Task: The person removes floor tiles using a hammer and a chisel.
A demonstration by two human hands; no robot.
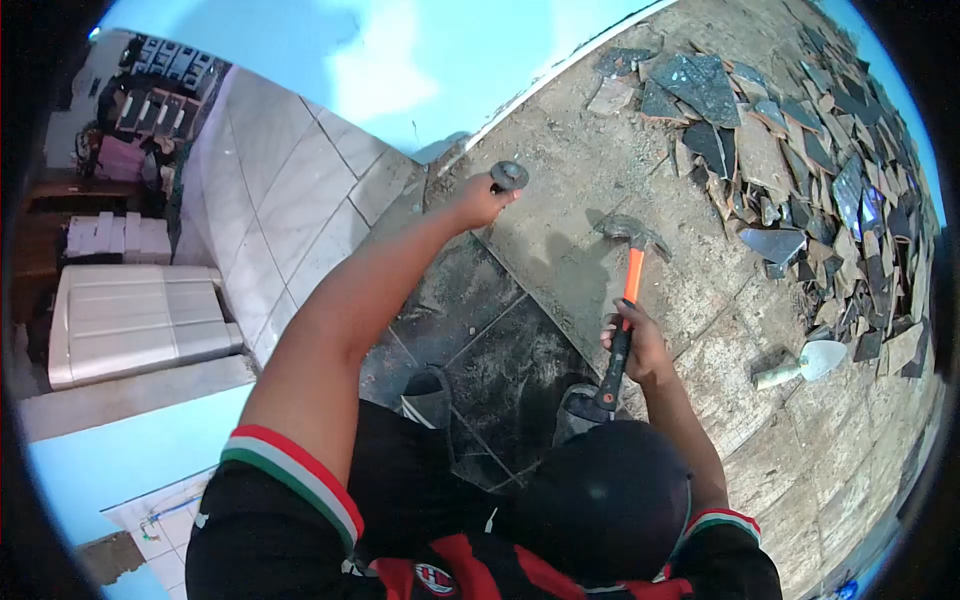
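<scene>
Dusty floor (570,140) has broken tiles (700,85) heaped along its right edge, maybe to leave you room. Your left hand (480,203) is closed around a chisel (509,176) near the wall (400,110), likely to steady it; your right hand (645,342) wraps the hammer's (634,275) black grip, leaving its head free.

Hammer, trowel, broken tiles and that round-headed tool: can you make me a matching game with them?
1. hammer
2. trowel
3. broken tiles
4. round-headed tool

A. piled up together
B. held in the left hand
C. held in the right hand
D. not held, with a pale blade

Pairs: 1-C, 2-D, 3-A, 4-B
</scene>
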